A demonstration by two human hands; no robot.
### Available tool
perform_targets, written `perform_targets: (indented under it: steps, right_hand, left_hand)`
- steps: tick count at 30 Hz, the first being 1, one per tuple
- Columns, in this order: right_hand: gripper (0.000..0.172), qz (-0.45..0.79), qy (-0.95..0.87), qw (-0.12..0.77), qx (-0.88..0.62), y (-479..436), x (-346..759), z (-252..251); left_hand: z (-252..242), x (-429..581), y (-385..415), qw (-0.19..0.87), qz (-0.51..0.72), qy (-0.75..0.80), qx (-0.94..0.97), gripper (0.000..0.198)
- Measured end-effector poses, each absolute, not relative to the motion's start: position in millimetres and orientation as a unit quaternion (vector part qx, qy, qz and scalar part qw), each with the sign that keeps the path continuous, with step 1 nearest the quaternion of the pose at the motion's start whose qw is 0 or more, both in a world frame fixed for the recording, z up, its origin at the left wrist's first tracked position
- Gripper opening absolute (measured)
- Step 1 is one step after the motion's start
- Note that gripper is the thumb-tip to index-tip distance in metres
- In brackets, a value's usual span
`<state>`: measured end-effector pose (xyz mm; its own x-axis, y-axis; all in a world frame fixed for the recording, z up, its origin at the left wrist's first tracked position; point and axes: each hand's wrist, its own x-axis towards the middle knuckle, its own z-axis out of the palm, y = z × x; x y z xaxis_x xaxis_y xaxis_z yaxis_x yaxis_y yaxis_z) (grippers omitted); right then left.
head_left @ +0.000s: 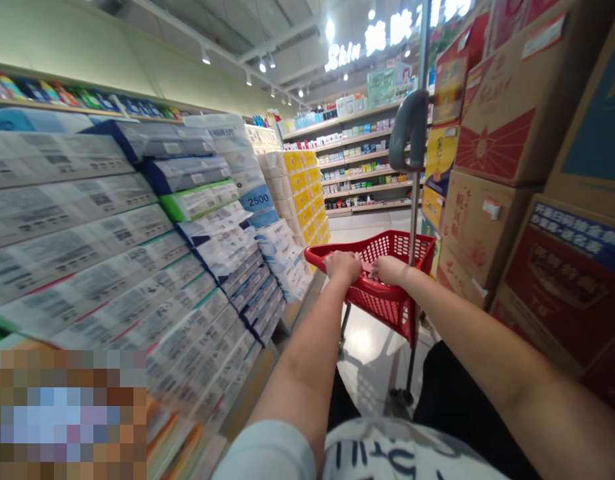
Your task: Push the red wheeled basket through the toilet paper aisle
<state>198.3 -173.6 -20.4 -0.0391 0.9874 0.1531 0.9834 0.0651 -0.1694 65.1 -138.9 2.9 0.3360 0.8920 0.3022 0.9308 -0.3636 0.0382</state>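
Ahead of me stands a red plastic shopping cart [372,308] with perforated basket walls and dark legs on casters. My left hand [343,265] is wrapped over the cart's near rim, left of its middle. Close beside it, my right hand [389,270] grips the same rim, fingers curled inward. A thin metal pole [415,213] rises past the cart's right side, with a grey loop-shaped piece [409,130] on it. The visible part of the basket shows no goods; the hands and rim hide some of its inside.
Stacked tissue packs [87,240] line the left, with yellow-and-white packs [305,193] farther on. Cardboard cartons [492,220] are piled high along the right. A pale tiled floor [362,340] runs between them towards stocked shelves [357,160] at the back. The lower left corner is pixelated.
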Motion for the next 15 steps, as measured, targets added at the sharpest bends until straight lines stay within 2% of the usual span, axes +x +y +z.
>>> perform_targets:
  steps: [4,9,15]
  right_hand:
    - [0.015,0.012,-0.703,0.065,-0.708,-170.6,202.0,-17.9]
    - [0.032,0.007,-0.733,0.081,-0.675,-171.6,198.1,-12.1]
    - [0.025,0.04,-0.722,-0.006,-0.691,-164.7,196.5,-15.3]
  left_hand:
    - [3.4,68.1,-139.2,0.073,-0.143,-0.557,-0.815,0.05]
    - [4.5,68.2,-139.2,0.055,-0.15,-0.551,-0.819,0.049]
    - [5.1,67.7,-138.3,0.047,-0.153,-0.553,-0.818,0.049]
